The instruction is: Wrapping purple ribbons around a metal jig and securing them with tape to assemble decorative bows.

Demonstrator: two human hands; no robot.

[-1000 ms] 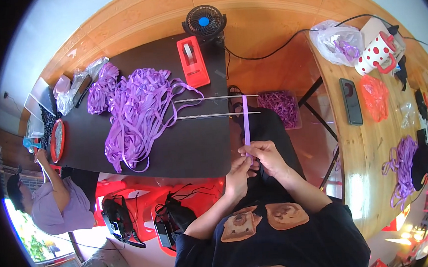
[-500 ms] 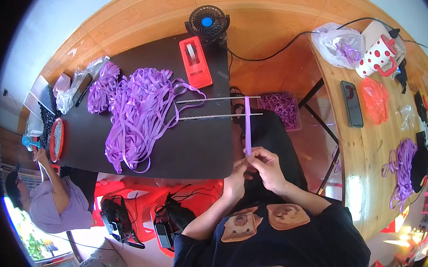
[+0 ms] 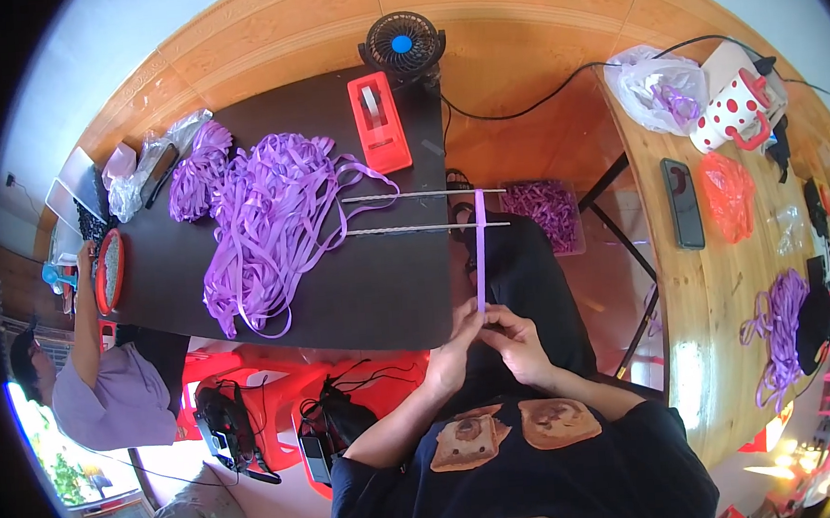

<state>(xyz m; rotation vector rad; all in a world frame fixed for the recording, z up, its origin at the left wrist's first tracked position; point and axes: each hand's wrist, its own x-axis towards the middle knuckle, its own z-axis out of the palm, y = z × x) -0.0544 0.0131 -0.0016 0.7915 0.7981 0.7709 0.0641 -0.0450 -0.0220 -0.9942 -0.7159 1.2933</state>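
Pinching purple ribbon [image 3: 480,250] | left hand [image 3: 456,345], right hand [image 3: 517,337] grip clamped on its lower end | fingertips hide it

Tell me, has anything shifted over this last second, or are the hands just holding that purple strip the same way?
Very little. Both hands, left hand and right hand, keep pinching the lower end of the purple strip, which still runs up over the two thin rods at the table edge. The fingers have only closed in slightly around the strip's end. The ribbon pile, red tape dispenser and fan have not moved.
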